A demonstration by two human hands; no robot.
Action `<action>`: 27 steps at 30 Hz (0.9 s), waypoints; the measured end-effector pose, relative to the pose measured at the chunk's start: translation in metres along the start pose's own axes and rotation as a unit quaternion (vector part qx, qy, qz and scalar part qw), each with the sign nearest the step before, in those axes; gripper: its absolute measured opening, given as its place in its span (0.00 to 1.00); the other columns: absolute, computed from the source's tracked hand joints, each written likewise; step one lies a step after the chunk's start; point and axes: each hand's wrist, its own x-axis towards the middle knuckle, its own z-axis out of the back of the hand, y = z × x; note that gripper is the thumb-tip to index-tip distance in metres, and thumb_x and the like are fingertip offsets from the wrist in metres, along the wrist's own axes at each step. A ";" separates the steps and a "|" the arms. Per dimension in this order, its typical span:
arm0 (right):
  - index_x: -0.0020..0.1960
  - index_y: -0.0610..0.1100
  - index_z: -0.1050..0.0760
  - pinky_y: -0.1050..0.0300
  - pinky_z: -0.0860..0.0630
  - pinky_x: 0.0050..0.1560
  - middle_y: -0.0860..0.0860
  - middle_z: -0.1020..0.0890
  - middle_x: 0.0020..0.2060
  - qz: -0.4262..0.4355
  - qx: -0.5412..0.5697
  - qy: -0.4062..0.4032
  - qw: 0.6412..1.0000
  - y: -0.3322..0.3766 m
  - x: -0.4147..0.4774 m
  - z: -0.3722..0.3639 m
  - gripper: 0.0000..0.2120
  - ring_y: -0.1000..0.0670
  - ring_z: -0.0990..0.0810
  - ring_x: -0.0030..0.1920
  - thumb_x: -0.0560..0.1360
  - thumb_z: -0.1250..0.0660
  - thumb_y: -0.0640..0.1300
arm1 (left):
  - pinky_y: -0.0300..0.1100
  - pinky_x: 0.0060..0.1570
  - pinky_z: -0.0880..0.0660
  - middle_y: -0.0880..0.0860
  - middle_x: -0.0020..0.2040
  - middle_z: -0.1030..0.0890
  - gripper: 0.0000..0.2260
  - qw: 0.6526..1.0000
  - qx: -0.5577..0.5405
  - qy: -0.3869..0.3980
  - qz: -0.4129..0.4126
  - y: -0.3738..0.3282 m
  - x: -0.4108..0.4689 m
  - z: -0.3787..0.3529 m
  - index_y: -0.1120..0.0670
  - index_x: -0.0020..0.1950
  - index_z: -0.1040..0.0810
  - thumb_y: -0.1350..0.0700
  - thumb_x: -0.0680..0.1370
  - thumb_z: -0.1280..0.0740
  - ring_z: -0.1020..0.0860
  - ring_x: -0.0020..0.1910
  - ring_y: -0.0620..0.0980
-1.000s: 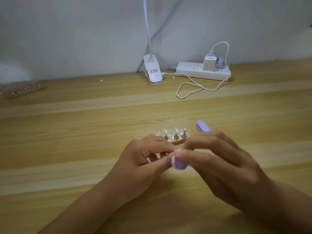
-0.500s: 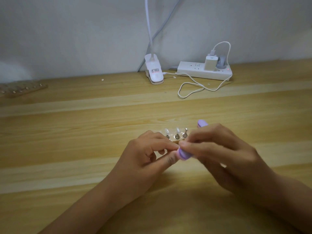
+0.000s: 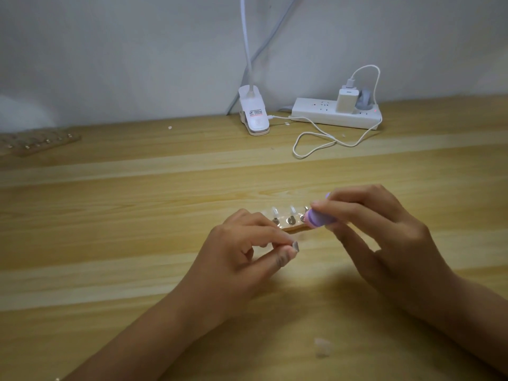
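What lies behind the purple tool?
A clear strip with small metal pegs lies behind the purple tool. The tool and the right hand cover its right end.

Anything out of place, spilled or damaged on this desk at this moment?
Only small litter: a pale translucent scrap lies loose on the table near the front, and a few pale crumbs sit near the clip lamp at the back. Nothing looks spilled or broken.
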 end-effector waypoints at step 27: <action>0.44 0.51 0.18 0.75 0.35 0.39 0.51 0.28 0.28 -0.186 0.200 0.227 0.935 0.016 0.004 0.013 0.03 0.59 0.35 0.30 0.75 0.29 0.47 | 0.49 0.34 0.25 0.48 0.41 0.15 0.04 0.999 -0.035 -0.004 0.025 0.002 -0.003 -0.001 0.54 0.45 0.13 0.56 0.72 0.27 0.20 0.41 0.50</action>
